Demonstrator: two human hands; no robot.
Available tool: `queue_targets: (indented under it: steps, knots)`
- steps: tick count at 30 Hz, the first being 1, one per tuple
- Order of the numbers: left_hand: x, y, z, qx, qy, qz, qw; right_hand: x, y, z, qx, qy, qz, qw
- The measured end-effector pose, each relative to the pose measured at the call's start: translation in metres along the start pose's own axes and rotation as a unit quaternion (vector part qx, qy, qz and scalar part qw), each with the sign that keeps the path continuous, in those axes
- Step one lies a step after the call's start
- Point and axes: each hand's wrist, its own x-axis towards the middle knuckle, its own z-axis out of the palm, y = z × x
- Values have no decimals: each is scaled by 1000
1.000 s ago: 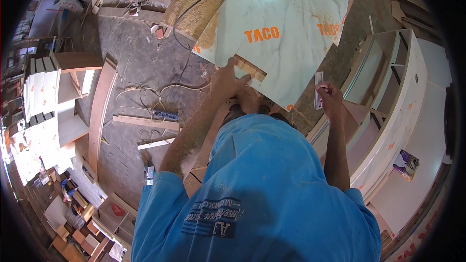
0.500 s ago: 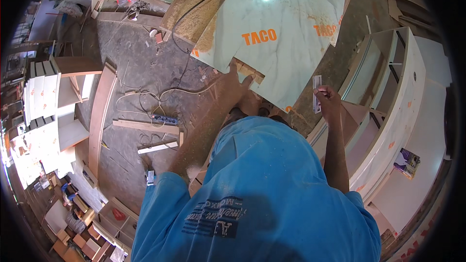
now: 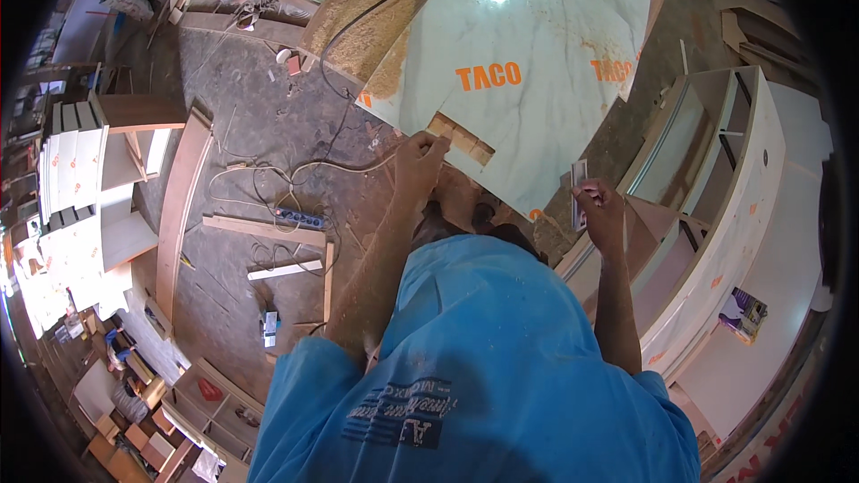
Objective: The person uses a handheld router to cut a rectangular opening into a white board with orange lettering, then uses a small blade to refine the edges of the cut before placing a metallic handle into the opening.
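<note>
A white marble-patterned panel (image 3: 528,72) with orange lettering lies before me. In its near edge is a rectangular cut-out (image 3: 465,141) with bare wood showing. My left hand (image 3: 419,165) is at the left end of this cut-out. Its fingers are curled together at the panel's edge, and what they hold, if anything, is hidden. To the right of the panel's near corner, my right hand (image 3: 601,206) grips a slim silver rectangular piece (image 3: 579,188) between thumb and fingers, held upright and apart from the panel.
Sawdust (image 3: 376,13) and a black cable (image 3: 344,31) lie on the board beside the panel. A power strip (image 3: 300,217) with tangled cords and wood strips (image 3: 264,231) are on the floor at left. A long white cabinet carcass (image 3: 761,170) stands at right.
My left hand has drawn back from over the cut-out to its left end, its fingers now closer together. The right hand, with the silver piece, has lowered slightly.
</note>
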Motion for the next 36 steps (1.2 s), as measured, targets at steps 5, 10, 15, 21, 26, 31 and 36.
queue_targets:
  steps: [5,10,15,21,26,31,36]
  knots:
    - [-17,4,-26,62,162,68,983,2,-9,-8,6,18,9,1000]
    - [-14,-28,-58,51,249,105,961,35,15,-67,-10,119,-7,993]
    - [-9,-83,-89,-23,314,-48,948,76,21,-132,-160,241,-18,957]
    - [5,-101,-118,-13,377,-87,922,79,-7,-122,-220,255,-35,941]
    - [3,-52,-116,4,387,-5,922,73,-30,-76,-139,215,-54,965]
    - [-8,-24,-106,82,286,39,954,59,-72,-5,-74,83,-73,991]
    - [-15,-11,-86,139,197,99,965,41,-111,49,-124,-23,-123,984]
